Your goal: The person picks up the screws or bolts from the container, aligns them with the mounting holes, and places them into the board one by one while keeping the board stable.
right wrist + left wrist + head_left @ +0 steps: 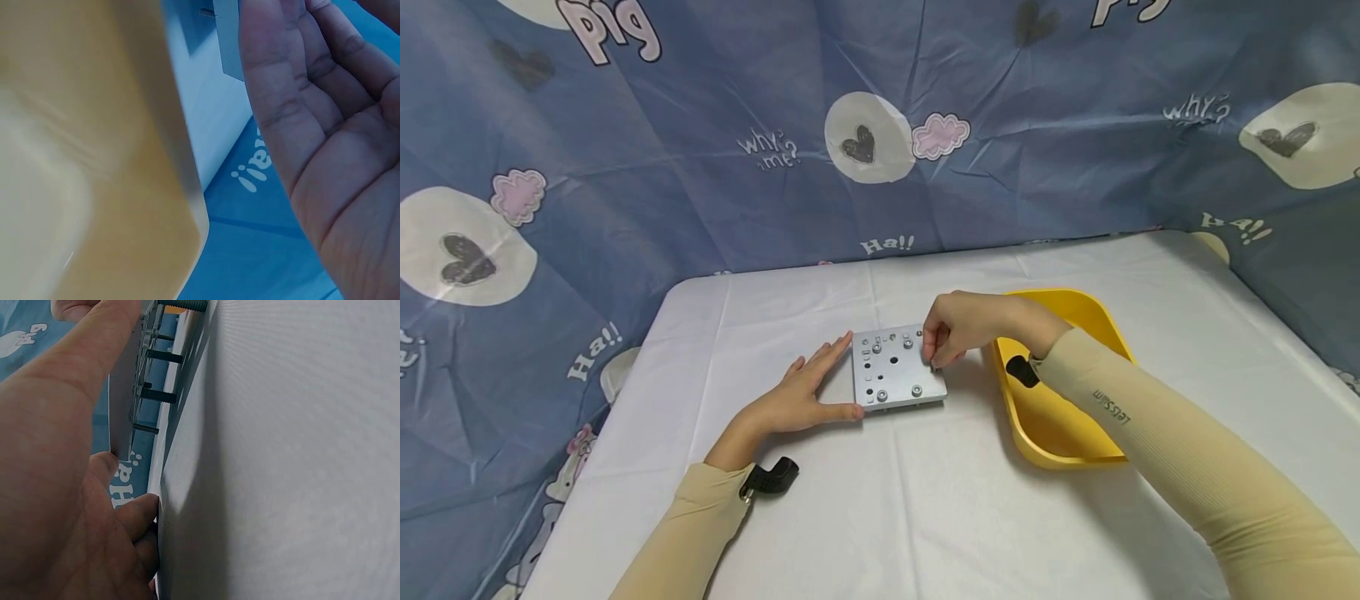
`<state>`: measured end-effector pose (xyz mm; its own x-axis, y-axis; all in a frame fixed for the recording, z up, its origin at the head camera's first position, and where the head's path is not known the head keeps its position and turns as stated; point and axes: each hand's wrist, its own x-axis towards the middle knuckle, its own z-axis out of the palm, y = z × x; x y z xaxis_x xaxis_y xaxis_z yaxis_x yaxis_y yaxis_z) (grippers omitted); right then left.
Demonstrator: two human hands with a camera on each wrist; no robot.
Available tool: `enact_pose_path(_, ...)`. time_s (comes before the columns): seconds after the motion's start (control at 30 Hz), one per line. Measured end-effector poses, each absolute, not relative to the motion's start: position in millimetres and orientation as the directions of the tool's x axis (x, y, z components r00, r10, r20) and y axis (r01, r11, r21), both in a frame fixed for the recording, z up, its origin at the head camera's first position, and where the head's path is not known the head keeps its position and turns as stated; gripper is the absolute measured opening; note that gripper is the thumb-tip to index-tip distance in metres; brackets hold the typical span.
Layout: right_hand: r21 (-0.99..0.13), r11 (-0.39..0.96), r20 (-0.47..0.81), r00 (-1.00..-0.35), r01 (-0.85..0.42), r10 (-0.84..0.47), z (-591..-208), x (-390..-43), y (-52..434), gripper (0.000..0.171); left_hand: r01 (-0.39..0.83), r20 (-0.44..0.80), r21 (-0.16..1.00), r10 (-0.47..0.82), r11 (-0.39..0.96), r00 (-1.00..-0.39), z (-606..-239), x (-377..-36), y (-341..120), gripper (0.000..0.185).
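A silver metal plate [895, 377] with holes and several socket-head screws [882, 395] stands raised over the table. Threaded screw shanks [157, 395] stick out of its underside in the left wrist view. My left hand [797, 402] holds the plate at its left side, thumb on the near corner and index finger at the far corner. At the right edge, the curled fingers of my right hand [951, 327] pinch a small metal piece, apparently a screw, mostly hidden by the fingertips. In the right wrist view, the right hand [337, 125] hides what its fingertips hold.
A yellow plastic bin [1037, 457] stands to the right of the plate, under the right forearm. The table wears a white cloth [820, 517]. Behind it hangs a blue printed curtain [737, 208]. Each wrist carries a black camera [775, 477].
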<state>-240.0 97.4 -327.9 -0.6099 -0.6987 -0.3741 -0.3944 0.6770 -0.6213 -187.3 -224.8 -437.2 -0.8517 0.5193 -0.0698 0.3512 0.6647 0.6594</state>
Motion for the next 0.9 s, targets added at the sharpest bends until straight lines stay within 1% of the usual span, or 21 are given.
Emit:
enact_pose_path(0.3,-0.622,0.672,-0.372,-0.605,-0.401,-0.704,-328.0,-239.8,98.3,0.005,0.351,-0.066,0.666,0.520,0.658,-0.851,-432.4,-184.1,-223.2,0.119)
enact_pose_path(0.47,-0.631,0.663,-0.367,-0.599,-0.402,-0.712,-324.7,-238.4,99.5,0.005,0.368,-0.049,0.659,0.526,0.656,-0.849,-436.2,-185.4,-224.5,0.118)
enact_pose_path(0.7,-0.627,0.663,-0.354,-0.608,-0.409,-0.711,-323.4,-238.3,103.3,0.005,0.330,-0.097,0.660,0.511,0.675,-0.854,-427.5,-183.0,-221.9,0.121)
enact_pose_path(0.9,-0.620,0.668,-0.348,-0.619,-0.412,-0.704,-321.9,-239.4,109.1,0.004,0.324,-0.124,0.646,0.513,0.692,-0.849,-423.7,-183.5,-221.0,0.120)
